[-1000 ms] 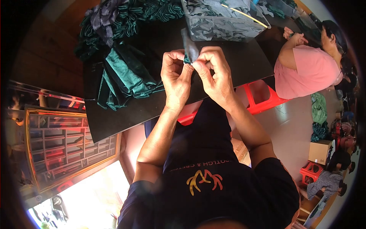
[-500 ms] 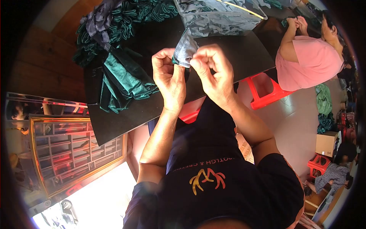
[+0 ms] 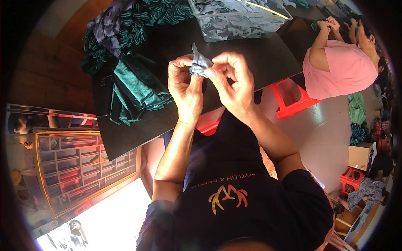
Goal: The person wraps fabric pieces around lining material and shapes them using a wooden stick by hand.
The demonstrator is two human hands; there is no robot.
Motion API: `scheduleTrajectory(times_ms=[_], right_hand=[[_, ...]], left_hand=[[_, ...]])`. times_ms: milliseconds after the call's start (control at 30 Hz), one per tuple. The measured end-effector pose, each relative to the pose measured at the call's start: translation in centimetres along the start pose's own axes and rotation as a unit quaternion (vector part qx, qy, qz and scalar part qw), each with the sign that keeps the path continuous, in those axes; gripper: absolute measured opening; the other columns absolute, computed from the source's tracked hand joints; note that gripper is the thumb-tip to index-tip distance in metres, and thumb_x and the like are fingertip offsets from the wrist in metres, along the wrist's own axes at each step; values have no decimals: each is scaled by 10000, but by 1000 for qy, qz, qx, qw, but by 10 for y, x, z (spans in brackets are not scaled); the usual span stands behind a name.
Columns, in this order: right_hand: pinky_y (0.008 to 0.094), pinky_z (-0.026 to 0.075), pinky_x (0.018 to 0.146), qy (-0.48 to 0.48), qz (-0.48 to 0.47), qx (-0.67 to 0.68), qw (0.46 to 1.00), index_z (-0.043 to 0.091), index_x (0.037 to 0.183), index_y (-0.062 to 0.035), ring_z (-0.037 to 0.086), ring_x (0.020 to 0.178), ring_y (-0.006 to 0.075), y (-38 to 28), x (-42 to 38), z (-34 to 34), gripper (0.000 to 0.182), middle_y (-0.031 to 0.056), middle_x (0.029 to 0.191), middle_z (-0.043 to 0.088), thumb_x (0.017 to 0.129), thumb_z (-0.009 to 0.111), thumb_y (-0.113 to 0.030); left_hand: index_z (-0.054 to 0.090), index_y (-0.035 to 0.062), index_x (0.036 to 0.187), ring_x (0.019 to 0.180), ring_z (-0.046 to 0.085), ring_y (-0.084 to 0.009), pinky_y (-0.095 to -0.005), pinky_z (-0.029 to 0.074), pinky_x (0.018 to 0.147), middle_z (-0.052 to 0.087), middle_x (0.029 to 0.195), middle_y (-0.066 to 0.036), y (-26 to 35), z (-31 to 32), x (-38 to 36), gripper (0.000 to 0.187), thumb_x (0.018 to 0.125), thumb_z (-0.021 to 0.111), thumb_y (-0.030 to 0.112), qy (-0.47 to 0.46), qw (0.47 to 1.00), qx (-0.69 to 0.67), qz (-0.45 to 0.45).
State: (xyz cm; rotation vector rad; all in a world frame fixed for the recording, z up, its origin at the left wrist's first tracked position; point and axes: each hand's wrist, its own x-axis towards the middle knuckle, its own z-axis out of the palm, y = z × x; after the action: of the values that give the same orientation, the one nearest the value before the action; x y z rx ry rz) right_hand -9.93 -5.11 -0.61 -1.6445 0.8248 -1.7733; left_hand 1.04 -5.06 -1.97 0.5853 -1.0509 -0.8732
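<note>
Between my two hands, above the dark table, is a small piece of grey-green fabric [image 3: 200, 63], gathered and folded, with a green lower edge. My left hand [image 3: 185, 85] is closed on its left side, thumb beneath and fingers curled behind. The thumb and index finger of my right hand [image 3: 233, 79] pinch its right side; the other fingers curl above. On the table to the left lies a stack of shiny green velvet pieces [image 3: 138, 85]. A clear plastic bin [image 3: 238, 29] full of grey-green fabric pieces stands just beyond my hands.
Heaped ruffled dark green fabric [image 3: 155, 14] covers the far left of the table [image 3: 130, 136]. A person in a pink shirt [image 3: 341, 62] sits at right by a red stool [image 3: 289, 100], hands raised with green fabric. A cardboard box [image 3: 360, 155] stands farther right.
The fabric piece has bunched lower and its tip has folded to the left. My right hand has shifted slightly left and down, still pinching.
</note>
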Motion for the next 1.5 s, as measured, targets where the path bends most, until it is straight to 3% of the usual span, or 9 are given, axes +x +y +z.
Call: scheduleTrajectory(times_ms=[33,133,400,667,733,867,967,1167,1500], right_hand=[[250,432,497,-28,-35,-74,996,567,979,-44,535,580,114,-1,6,-3,261,76,859,585,807,744,-128],[246,421,481,-35,-109,-124,986,564,998,-50,515,571,105,2,8,-1,301,61,869,582,793,763,-146],[232,449,497,45,-103,-94,989,578,960,-52,567,641,116,0,-4,9,313,66,912,576,754,795,-143],[315,474,547,-38,-148,-107,982,577,835,-30,599,659,231,0,7,10,156,87,775,565,789,724,-58],[332,470,545,-52,-124,-102,986,570,842,-28,599,650,244,-1,6,10,148,96,771,560,800,708,-59],[343,467,543,-65,-110,-110,986,554,850,-30,598,646,249,1,7,15,154,97,772,557,812,698,-68],[356,473,553,-96,-99,-133,982,537,861,-35,606,662,269,3,9,15,161,102,787,562,822,688,-79],[378,490,589,-145,-95,-157,972,521,879,-37,621,704,303,8,11,14,165,111,822,577,842,669,-101],[356,470,568,-154,-99,-156,971,511,874,-29,593,660,272,9,13,14,202,104,802,554,840,691,-115]], left_hand=[[514,57,1019,911,552,-105,-263,459,835,579,1073,-60,0,-1,-2,183,888,640,37,-11,1000,-10,-9],[503,63,1015,916,545,-103,-265,454,839,570,1062,-51,-4,2,-3,211,879,664,59,-10,999,-45,16],[478,58,1057,947,545,-123,-277,455,855,552,1095,-85,1,7,-4,226,885,615,7,-4,998,5,67],[478,47,1033,912,562,-116,-256,462,826,577,1051,-87,-8,-1,-5,197,892,610,9,39,998,15,55],[463,45,1006,864,570,-82,-205,475,751,572,1046,-86,-6,-3,-4,180,897,593,-15,44,997,20,54],[454,44,998,840,560,-74,-208,475,726,578,1021,-76,-4,-6,-2,166,907,590,13,58,998,23,28],[499,19,1058,883,563,-109,-254,458,840,596,1008,-67,-14,-12,-3,191,900,606,32,66,998,-21,8],[569,-19,1080,920,577,-112,-246,458,851,624,1009,-67,-3,-16,0,172,914,575,27,26,997,56,-46],[572,-1,1056,887,587,-102,-240,476,817,627,994,-52,-8,-30,6,175,895,624,46,9,997,29,-68]])
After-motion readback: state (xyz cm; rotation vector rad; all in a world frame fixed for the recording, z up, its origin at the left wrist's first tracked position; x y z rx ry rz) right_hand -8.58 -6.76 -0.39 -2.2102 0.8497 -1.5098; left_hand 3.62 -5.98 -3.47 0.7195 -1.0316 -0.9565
